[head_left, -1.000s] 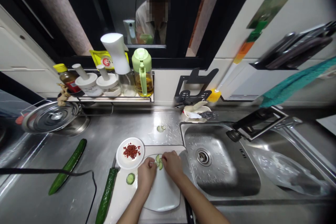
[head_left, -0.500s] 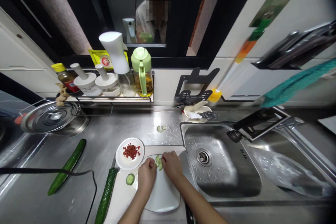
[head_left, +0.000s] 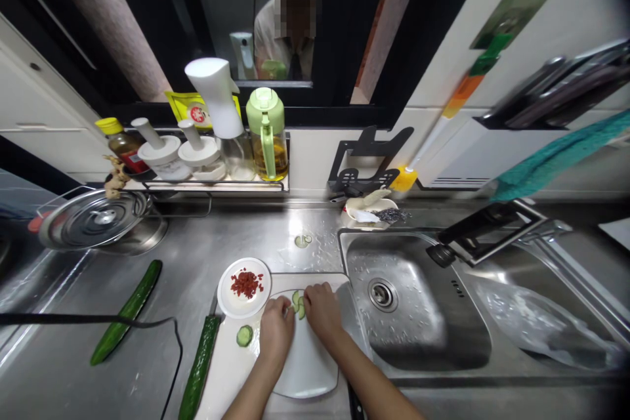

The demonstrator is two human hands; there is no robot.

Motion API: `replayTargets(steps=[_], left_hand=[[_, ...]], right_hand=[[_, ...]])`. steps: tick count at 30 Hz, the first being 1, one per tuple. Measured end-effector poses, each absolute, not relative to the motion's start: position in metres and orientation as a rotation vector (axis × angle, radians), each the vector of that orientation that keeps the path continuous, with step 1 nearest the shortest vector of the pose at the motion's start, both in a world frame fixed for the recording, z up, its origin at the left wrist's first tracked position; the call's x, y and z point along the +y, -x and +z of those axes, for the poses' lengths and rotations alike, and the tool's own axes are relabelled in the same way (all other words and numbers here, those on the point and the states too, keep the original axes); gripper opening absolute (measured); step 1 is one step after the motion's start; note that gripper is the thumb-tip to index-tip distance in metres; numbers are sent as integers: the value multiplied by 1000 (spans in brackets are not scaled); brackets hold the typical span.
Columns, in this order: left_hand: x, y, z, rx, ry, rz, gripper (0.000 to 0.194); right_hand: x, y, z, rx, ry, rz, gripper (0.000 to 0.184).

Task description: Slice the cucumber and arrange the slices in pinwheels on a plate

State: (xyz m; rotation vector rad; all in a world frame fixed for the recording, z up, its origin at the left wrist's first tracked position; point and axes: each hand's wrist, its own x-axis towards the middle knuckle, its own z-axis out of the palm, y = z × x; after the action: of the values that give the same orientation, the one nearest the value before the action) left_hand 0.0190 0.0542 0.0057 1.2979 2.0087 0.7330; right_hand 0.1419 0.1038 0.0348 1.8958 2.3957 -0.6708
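A white plate (head_left: 310, 371) rests on the white cutting board (head_left: 224, 377). Toward its far side lie thin cucumber slices (head_left: 298, 300), fanned in a small curve. My left hand (head_left: 276, 328) is closed in a pinch just left of these slices; what its fingertips hold, if anything, is hidden. From the right, my right hand (head_left: 322, 312) presses its curled fingers on the edge of the slices. Left of the plate, a small stack of cucumber rounds (head_left: 244, 335) lies on the board. A small white dish (head_left: 225, 302) holds red dried berries (head_left: 246, 283).
A cut cucumber (head_left: 199, 367) lies along the board's left edge, a whole cucumber (head_left: 126, 312) farther left. A knife handle (head_left: 355, 403) shows beside my right forearm. The sink (head_left: 418, 302) is at right; a rack of seasoning jars (head_left: 201, 157) and a lidded pot (head_left: 103, 220) stand behind.
My left hand has shifted slightly and turned at the fingers beside the slices. The small pale piece seen at its fingertips before is less visible now. My right hand stays nearly still.
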Motion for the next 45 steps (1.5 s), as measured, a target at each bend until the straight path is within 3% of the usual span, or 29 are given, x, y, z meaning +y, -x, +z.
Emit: replayTargets(steps=[18, 30, 45], left_hand=[[28, 23, 22, 2066, -1297, 836, 24], [-25, 73, -1, 2310, -1243, 556, 47], [-24, 70, -1, 2262, -1215, 679, 26]], right_hand=[[84, -162, 48, 2404, -1987, -775, 19], [22, -164, 42, 2467, -1953, -867, 17], [4, -162, 32, 2566, -1926, -817, 15]])
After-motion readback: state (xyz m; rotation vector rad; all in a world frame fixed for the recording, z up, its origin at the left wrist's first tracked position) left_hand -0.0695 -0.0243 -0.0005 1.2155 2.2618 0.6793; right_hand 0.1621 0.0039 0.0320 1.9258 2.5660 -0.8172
